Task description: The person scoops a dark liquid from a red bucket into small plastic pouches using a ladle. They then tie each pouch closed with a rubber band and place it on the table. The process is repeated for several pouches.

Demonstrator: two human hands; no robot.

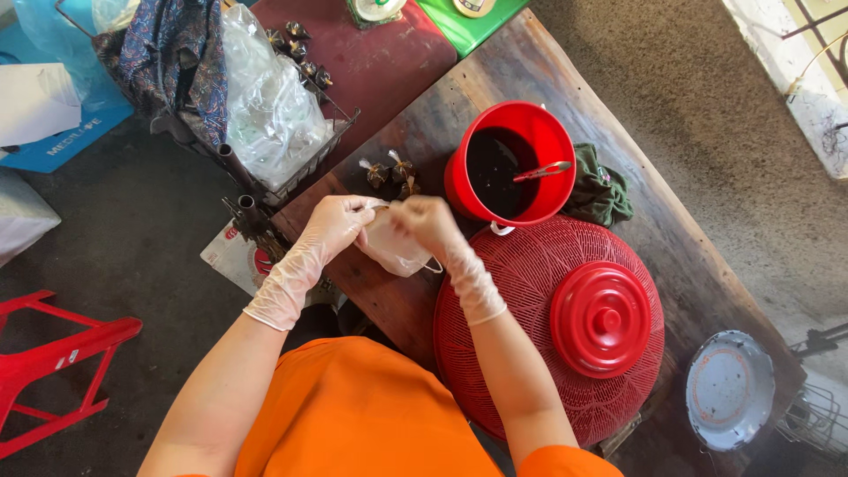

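Both my hands wear thin clear gloves. My left hand and my right hand together pinch the top of a small clear plastic bag holding a pale filling, just above the near edge of the dark wooden table. Behind the bag lie a few small dark tied bundles on the table. To the right stands a red bucket of dark liquid with a red-handled tool resting in it.
A red mesh dome cover with a red lid on it sits at the right. A green cloth, a round metal plate, a wire basket with plastic bags and cloth, and a red stool surround it.
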